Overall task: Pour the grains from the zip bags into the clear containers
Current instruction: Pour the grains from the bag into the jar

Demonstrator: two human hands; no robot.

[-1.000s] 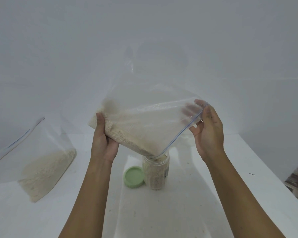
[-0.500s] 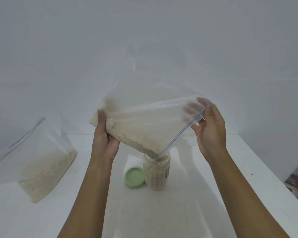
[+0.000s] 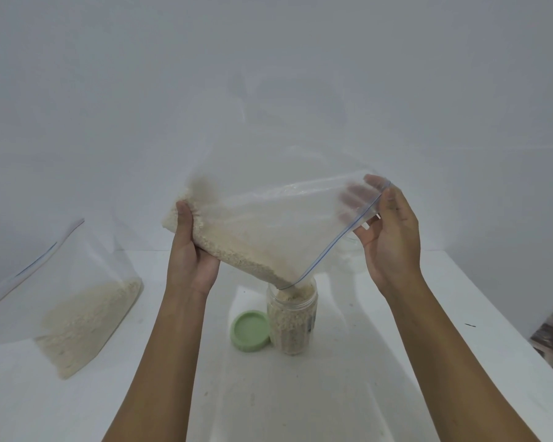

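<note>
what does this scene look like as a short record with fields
left hand: grips the raised bottom end of the tilted zip bag
right hand: pinches the bag's open zip edge
clear jar: lid off, nearly full of grains, bag's low corner at its mouth
green lid: on the table, just left of the jar
second zip bag: far left, partly full

1 head-worn camera looks forward-down, close.

Tilted zip bag spills pale grains into upright clear jar.
</note>
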